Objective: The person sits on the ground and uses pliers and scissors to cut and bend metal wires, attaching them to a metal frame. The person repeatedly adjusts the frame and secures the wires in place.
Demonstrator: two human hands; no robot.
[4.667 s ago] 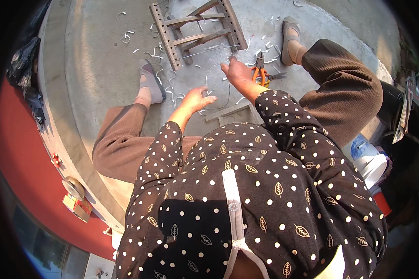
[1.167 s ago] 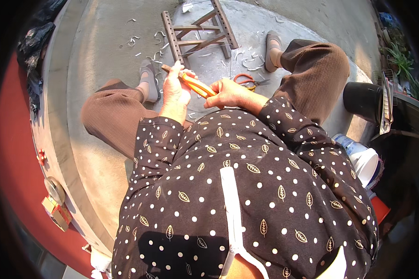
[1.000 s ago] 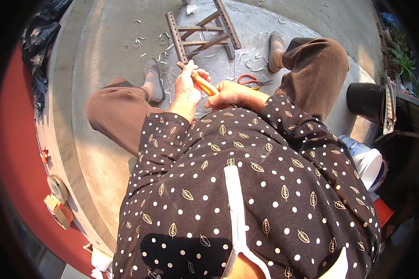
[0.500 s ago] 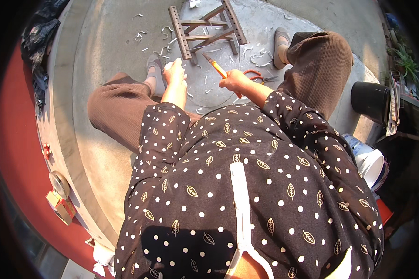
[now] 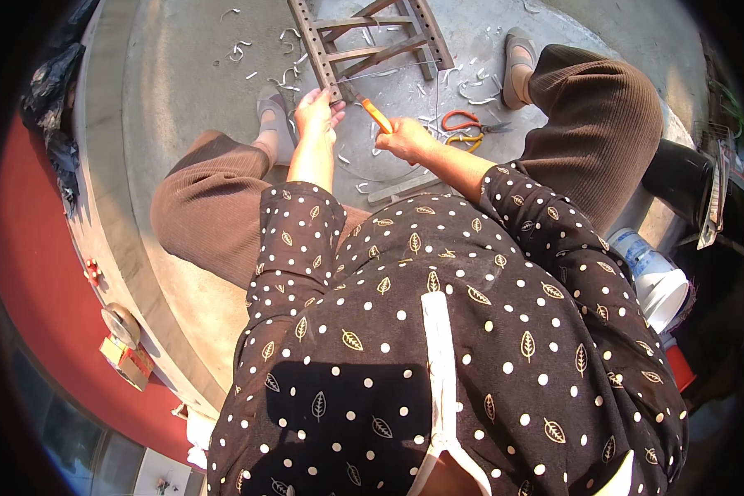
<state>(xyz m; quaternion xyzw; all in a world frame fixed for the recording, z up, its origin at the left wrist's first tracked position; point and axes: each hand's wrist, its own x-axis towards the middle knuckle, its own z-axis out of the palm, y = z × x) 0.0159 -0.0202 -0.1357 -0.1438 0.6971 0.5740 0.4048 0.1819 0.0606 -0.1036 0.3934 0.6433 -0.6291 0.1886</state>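
A small wooden folding frame (image 5: 308,41), with crossed slats and rows of holes along its end bars, stands on the ground between my feet. My left hand (image 5: 314,120) is closed about the near end of its left bar. In my right hand (image 5: 405,140) is a tool with an orange handle (image 5: 377,116). Its narrow dark blade points at the frame near that same bar end; whether it touches cannot be made out. A thin pale strand (image 5: 380,74) spans between the two bars. Scissors (image 5: 463,131) with red and yellow handles lie right of my right hand.
White curled scraps (image 5: 478,93) are scattered over the grey ground. A flat grey strip (image 5: 401,188) lies near my lap. At the right stand a black bucket (image 5: 678,179) and a white bucket (image 5: 664,298). A black plastic bag (image 5: 54,124) hangs over the ledge at left.
My left hand has moved up to the frame and taken hold of its near bar end. The orange-handled tool has shifted left. More of the scissors shows, and the view has moved slightly.
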